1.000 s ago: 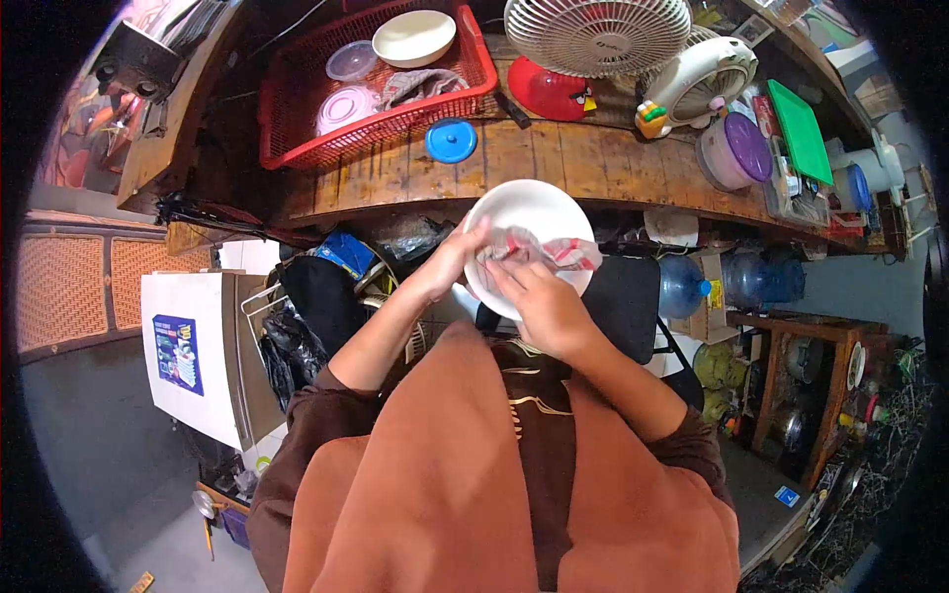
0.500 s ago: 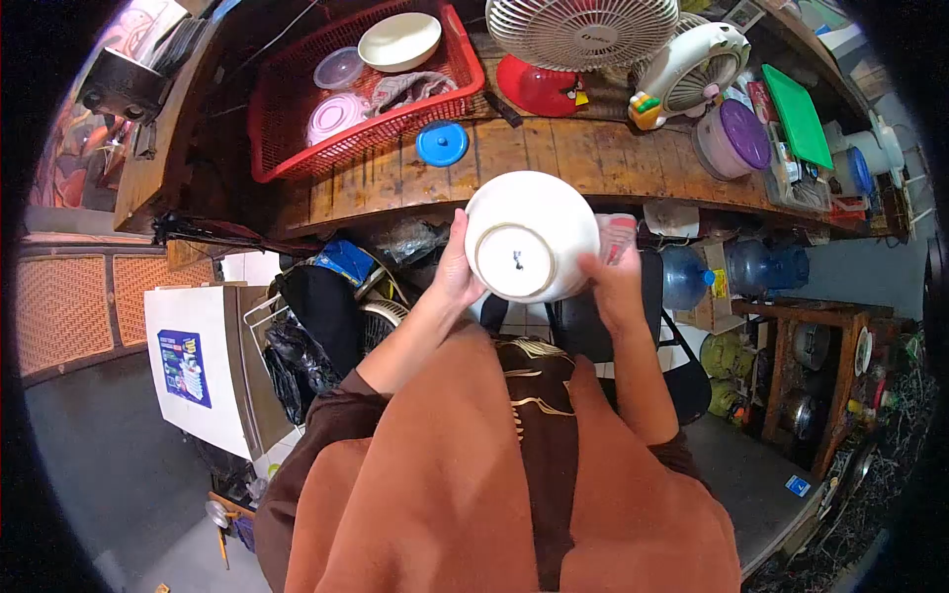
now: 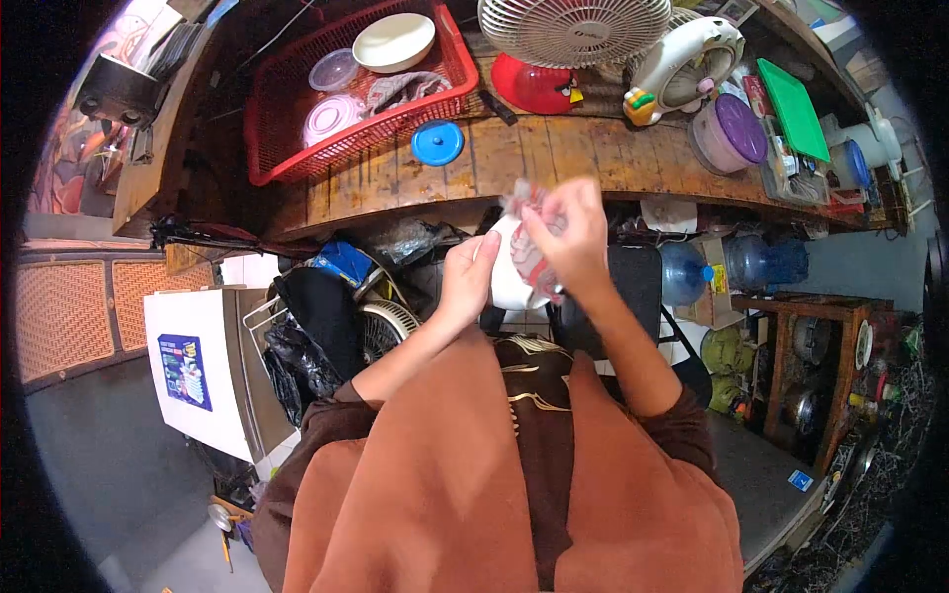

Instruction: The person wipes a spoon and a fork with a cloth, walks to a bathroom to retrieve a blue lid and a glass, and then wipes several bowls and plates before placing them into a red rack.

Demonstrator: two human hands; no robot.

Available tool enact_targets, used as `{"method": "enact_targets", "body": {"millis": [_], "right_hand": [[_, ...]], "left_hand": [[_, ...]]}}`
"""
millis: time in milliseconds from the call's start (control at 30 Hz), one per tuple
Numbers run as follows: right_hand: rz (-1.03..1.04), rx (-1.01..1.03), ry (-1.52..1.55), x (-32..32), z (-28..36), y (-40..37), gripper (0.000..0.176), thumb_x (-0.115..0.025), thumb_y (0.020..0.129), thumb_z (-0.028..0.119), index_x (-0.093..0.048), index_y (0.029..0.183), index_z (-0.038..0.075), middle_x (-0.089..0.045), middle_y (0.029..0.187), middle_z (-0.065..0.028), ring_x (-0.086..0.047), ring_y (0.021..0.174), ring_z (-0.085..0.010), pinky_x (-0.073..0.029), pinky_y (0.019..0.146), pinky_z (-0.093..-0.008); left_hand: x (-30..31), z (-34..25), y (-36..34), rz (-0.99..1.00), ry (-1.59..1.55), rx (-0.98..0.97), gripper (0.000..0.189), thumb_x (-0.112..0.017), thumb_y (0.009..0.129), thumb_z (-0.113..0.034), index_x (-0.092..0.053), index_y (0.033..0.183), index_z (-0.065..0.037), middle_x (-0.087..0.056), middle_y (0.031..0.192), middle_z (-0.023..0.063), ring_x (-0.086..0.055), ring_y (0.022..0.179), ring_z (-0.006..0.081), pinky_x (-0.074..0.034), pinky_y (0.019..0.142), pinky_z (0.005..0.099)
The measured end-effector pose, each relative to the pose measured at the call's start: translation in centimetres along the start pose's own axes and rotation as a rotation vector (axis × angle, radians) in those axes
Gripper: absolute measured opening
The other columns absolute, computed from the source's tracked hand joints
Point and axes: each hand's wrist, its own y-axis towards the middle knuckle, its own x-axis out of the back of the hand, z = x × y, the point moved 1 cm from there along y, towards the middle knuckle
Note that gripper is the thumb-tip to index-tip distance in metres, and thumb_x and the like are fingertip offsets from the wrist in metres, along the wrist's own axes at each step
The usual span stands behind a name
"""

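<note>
I hold a white bowl (image 3: 511, 280) edge-on in front of my chest, below the edge of the wooden counter (image 3: 554, 158). My left hand (image 3: 468, 277) grips the bowl's left side. My right hand (image 3: 565, 235) presses a red-and-white checked cloth (image 3: 532, 249) against the bowl's upper right surface. Most of the bowl is hidden behind the cloth and my fingers.
On the counter stand a red basket (image 3: 297, 119) with a cream bowl (image 3: 393, 42), plastic lids and a rag, a blue lid (image 3: 437, 142), two white fans (image 3: 573, 30), a purple-lidded container (image 3: 732, 143) and a green board (image 3: 794, 107). Water jugs (image 3: 761, 267) sit below right.
The bowl was turned from open side up, to bottom facing me, to edge-on now. My right hand with the cloth moved from inside the bowl, round its right side, onto its top.
</note>
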Motion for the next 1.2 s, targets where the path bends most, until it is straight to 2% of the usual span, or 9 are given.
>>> {"method": "enact_targets", "body": {"millis": [300,400,533,600,700,833,933,1000,1200], "right_hand": [[-0.020,0.367,-0.286,-2.6,2.2,-0.7,0.030,-0.049,0.073,0.018,-0.054,0.099,0.003,-0.049,0.108,-0.0148,-0.045,0.103,-0.0280,-0.031,0.090,-0.0394],[0.163,-0.137,-0.015,-2.0,1.1,0.2,0.030,-0.051,0.072,0.017,-0.055,0.096,0.001,-0.054,0.101,-0.0141,-0.048,0.099,-0.0284,-0.033,0.089,-0.0388],[-0.024,0.530,-0.302,-3.4,2.7,-3.3,0.031,-0.056,0.067,0.015,-0.057,0.094,0.000,-0.054,0.101,-0.0113,-0.048,0.099,-0.0256,-0.031,0.091,-0.0400],[0.024,0.816,-0.411,-4.0,0.8,-5.6,0.032,-0.054,0.069,0.016,-0.056,0.096,0.000,-0.054,0.101,-0.0115,-0.048,0.099,-0.0261,-0.030,0.091,-0.0399],[-0.104,0.870,-0.283,-3.5,-3.2,-6.5,0.036,-0.054,0.071,0.020,-0.054,0.101,0.001,-0.051,0.105,-0.0137,-0.049,0.099,-0.0270,-0.035,0.085,-0.0379],[-0.424,0.386,0.029,-2.3,-3.5,-6.0,0.039,-0.054,0.070,0.022,-0.053,0.104,0.002,-0.051,0.104,-0.0167,-0.048,0.100,-0.0284,-0.035,0.085,-0.0378],[-0.209,-0.133,0.524,0.5,-0.2,-3.1,0.038,-0.053,0.071,0.023,-0.052,0.105,0.004,-0.050,0.107,-0.0174,-0.045,0.104,-0.0287,-0.033,0.088,-0.0395],[0.038,0.394,-0.200,1.3,2.4,-2.0,0.029,-0.049,0.075,0.018,-0.054,0.100,0.004,-0.050,0.110,-0.0105,-0.046,0.104,-0.0279,-0.031,0.091,-0.0390],[0.405,0.507,-0.051,-0.1,2.7,0.9,0.032,-0.052,0.073,0.022,-0.056,0.099,0.005,-0.054,0.104,-0.0100,-0.046,0.104,-0.0269,-0.032,0.090,-0.0391]], "left_hand": [[1.1,0.0,0.8,0.070,-0.071,0.088,0.032,-0.038,0.088,-0.026,-0.055,0.085,0.001,-0.055,0.073,0.0016,-0.048,0.063,0.0051,-0.040,0.058,0.0195],[1.2,0.1,0.8,0.103,-0.053,0.072,0.032,-0.039,0.087,-0.030,-0.052,0.094,-0.001,-0.056,0.078,0.0034,-0.052,0.065,0.0077,-0.042,0.060,0.0206],[1.2,-0.1,1.3,0.098,-0.127,0.058,0.038,-0.037,0.087,-0.032,-0.050,0.100,0.002,-0.056,0.092,0.0089,-0.054,0.080,0.0135,-0.044,0.070,0.0263],[1.5,-0.7,1.5,-0.002,-0.545,0.426,0.044,-0.032,0.087,-0.035,-0.044,0.108,0.002,-0.053,0.100,0.0142,-0.054,0.089,0.0217,-0.043,0.078,0.0329],[2.3,0.3,2.9,-0.023,-0.656,0.427,0.049,-0.029,0.087,-0.039,-0.038,0.114,0.001,-0.047,0.110,0.0157,-0.050,0.098,0.0262,-0.039,0.086,0.0390],[2.5,-0.4,2.5,0.119,-0.736,0.435,0.049,-0.028,0.087,-0.039,-0.037,0.115,0.001,-0.045,0.114,0.0146,-0.047,0.102,0.0248,-0.039,0.088,0.0381],[2.3,-0.4,2.0,0.084,-0.504,0.352,0.045,-0.029,0.088,-0.037,-0.043,0.108,0.001,-0.050,0.104,0.0138,-0.052,0.092,0.0210,-0.043,0.080,0.0333],[2.8,0.3,1.9,0.037,-0.316,0.262,0.043,-0.031,0.088,-0.036,-0.048,0.103,0.000,-0.055,0.096,0.0125,-0.055,0.085,0.0179,-0.046,0.073,0.0300],[2.3,0.4,1.1,0.090,-0.177,0.160,0.023,-0.041,0.085,-0.022,-0.052,0.091,-0.003,-0.057,0.085,0.0064,-0.055,0.075,0.0114,-0.044,0.066,0.0241]]}}
